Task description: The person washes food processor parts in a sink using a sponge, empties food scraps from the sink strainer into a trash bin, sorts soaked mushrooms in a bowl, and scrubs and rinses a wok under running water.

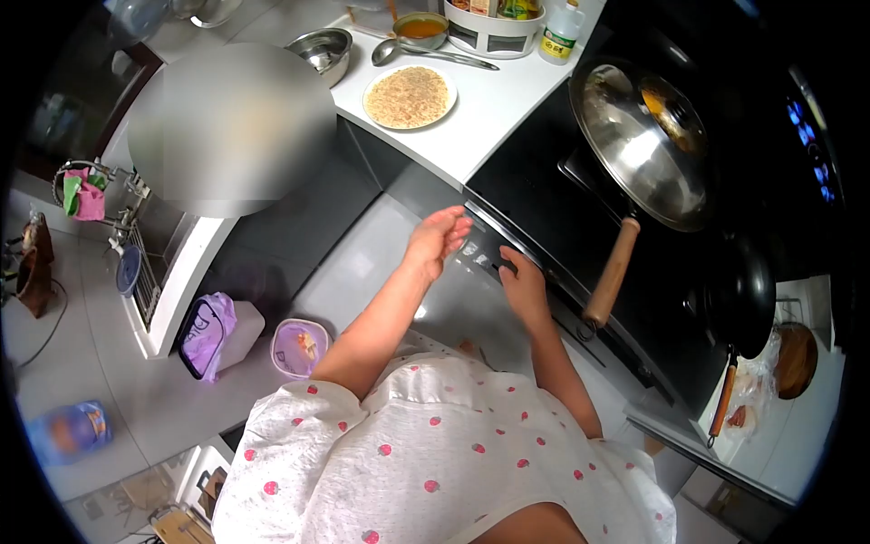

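Observation:
My left hand point(439, 241) is raised in front of the counter's corner, its fingers slightly bent and apart, holding nothing. To its right, close to the front edge of the black stove, is my right hand point(523, 279), with thumb and fingers apart and nothing in it. On the stove sits a wok with a shiny metal lid point(639, 145), its wooden handle point(614, 272) pointing toward me, right of my right hand. A white plate of light brown crumbs or grains point(410, 97) lies on the white counter beyond my hands. Neither hand touches these things.
A ladle point(435, 56), a bowl of orange liquid point(422, 31), a metal bowl point(324, 54) and a bottle point(561, 34) stand on the counter. A second black pan point(745, 295) is at the right. Two bins with purple liners point(213, 335) are at lower left.

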`<state>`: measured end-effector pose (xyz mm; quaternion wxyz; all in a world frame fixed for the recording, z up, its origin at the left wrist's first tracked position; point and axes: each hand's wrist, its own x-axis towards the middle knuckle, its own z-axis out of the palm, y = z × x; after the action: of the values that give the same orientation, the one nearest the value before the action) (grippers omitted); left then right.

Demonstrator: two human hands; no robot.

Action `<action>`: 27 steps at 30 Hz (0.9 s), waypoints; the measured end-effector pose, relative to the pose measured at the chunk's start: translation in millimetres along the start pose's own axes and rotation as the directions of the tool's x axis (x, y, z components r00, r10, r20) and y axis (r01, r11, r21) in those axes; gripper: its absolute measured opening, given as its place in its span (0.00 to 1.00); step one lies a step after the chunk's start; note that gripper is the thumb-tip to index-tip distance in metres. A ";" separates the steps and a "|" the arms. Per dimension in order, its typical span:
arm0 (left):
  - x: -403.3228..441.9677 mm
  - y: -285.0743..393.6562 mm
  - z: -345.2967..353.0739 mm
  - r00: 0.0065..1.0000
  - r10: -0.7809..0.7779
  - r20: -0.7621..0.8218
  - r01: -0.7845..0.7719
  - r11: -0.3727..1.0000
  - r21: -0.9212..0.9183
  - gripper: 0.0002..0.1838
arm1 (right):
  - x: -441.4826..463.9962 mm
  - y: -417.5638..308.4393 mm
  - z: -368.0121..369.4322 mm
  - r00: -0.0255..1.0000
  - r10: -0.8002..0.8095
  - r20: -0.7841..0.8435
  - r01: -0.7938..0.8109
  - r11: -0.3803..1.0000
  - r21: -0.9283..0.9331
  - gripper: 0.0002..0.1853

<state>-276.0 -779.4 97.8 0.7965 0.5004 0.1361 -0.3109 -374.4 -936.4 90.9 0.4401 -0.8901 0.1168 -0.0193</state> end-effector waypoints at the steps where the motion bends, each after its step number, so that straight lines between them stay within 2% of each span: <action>1: 10.9 7.2 -13.5 0.998 0.029 -0.056 -0.031 0.999 -0.031 0.13 | 7.2 -8.5 4.5 1.000 0.031 -0.005 -0.030 0.997 0.069 0.18; 5: 55.2 47.2 -59.8 0.982 0.042 -0.186 -0.070 0.986 -0.148 0.14 | 56.0 -32.0 37.2 0.993 0.085 -0.087 -0.064 0.974 0.218 0.20; 7: 76.2 73.7 -75.7 0.978 0.052 -0.202 -0.083 0.986 -0.147 0.15 | 92.6 -46.2 53.7 0.990 0.110 -0.085 -0.091 0.975 0.205 0.22; 9: 95.3 97.1 -87.2 0.974 0.053 -0.222 -0.086 0.986 -0.141 0.15 | 134.9 -47.0 78.8 0.983 0.175 -0.065 -0.141 0.924 0.355 0.24; 10: 103.5 107.7 -91.2 0.973 0.056 -0.223 -0.089 0.986 -0.141 0.15 | 150.7 -56.7 86.3 0.978 0.195 -0.073 -0.157 0.922 0.355 0.24; 12: 119.6 126.9 -94.3 0.972 0.063 -0.228 -0.097 0.985 -0.143 0.15 | 187.6 -78.7 96.5 0.951 0.290 -0.104 -0.215 0.868 0.447 0.27; 16: 157.2 149.1 -106.4 0.972 0.002 -0.237 -0.042 0.985 -0.165 0.14 | 243.2 -107.2 115.9 0.873 0.465 -0.147 -0.335 0.792 0.510 0.28; 17: 165.3 152.3 -110.5 0.984 -0.028 -0.177 0.002 0.989 -0.145 0.13 | 251.7 -108.6 119.8 0.875 0.463 -0.141 -0.338 0.793 0.506 0.28; 18: 169.9 156.7 -113.3 0.991 -0.059 -0.117 0.045 0.992 -0.121 0.13 | 257.9 -114.4 119.1 0.890 0.453 -0.052 -0.350 0.752 0.559 0.27; 19: 173.1 159.6 -116.6 0.991 -0.061 -0.121 0.046 0.991 -0.126 0.13 | 263.9 -119.0 120.2 0.899 0.437 0.034 -0.366 0.705 0.607 0.26; 20: 175.4 159.8 -118.7 0.990 -0.071 -0.118 0.053 0.988 -0.147 0.12 | 269.5 -117.6 125.9 0.883 0.469 0.028 -0.385 0.688 0.615 0.29; 23: 178.2 164.8 -121.0 0.989 -0.064 -0.134 0.047 0.991 -0.127 0.12 | 263.4 -147.1 121.7 0.873 0.486 0.039 -0.394 0.656 0.644 0.27; 27: 187.8 181.4 -130.3 0.990 -0.054 -0.134 0.038 0.993 -0.115 0.14 | 275.9 -146.4 136.8 0.855 0.517 0.048 -0.420 0.635 0.649 0.29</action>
<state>-4.6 -676.6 67.7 0.8047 0.4717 0.2191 -0.2862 -59.5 -806.2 103.7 0.6955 -0.6211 0.3613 -0.0060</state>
